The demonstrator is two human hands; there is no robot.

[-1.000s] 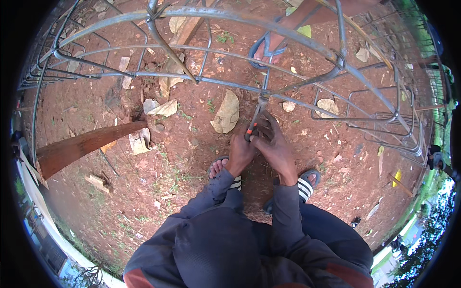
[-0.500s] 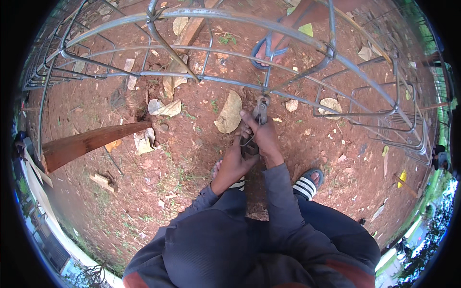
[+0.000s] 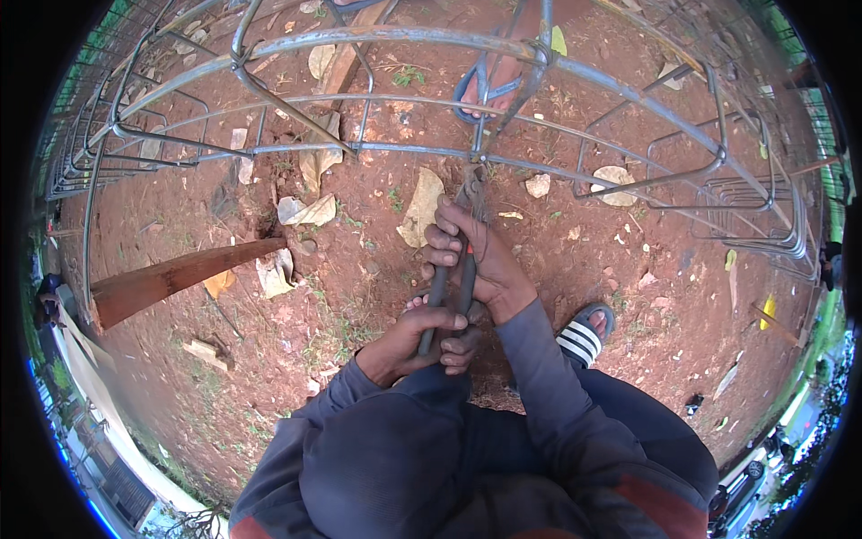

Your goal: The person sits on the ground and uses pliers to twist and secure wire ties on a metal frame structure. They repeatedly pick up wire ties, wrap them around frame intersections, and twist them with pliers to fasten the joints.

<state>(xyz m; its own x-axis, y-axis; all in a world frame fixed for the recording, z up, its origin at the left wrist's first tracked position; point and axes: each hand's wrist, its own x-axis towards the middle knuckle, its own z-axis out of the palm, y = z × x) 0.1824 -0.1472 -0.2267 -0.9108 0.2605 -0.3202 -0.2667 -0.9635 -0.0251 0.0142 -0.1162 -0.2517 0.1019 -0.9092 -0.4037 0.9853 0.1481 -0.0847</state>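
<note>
Both hands work long-handled pincers (image 3: 456, 260) whose head bites at a joint of the rebar cage (image 3: 404, 40), where a stirrup crosses the nearer long bar just above the hands. The right hand (image 3: 476, 260) wraps its fingers closed round the upper part of the handles; the left hand (image 3: 422, 337) is clenched round their lower ends, near the person's knees.

To do this well, I judge the head should stay square on the crossing, the handles squeezed evenly, and the tool turned about its own line, so the tie tightens without snapping. The grip far down the handles gives leverage; the upper hand should steer only.

Against the frame half a second ago, the left hand has dropped lower on the handles and the two hands are further apart, the tool lying more stretched toward the body. The cage looms closer. A plank (image 3: 171, 280) lies on the dirt at the left; a sandalled foot (image 3: 584, 337) shows right of the hands, and another person's foot in a blue sandal (image 3: 494, 76) beyond the cage.
</note>
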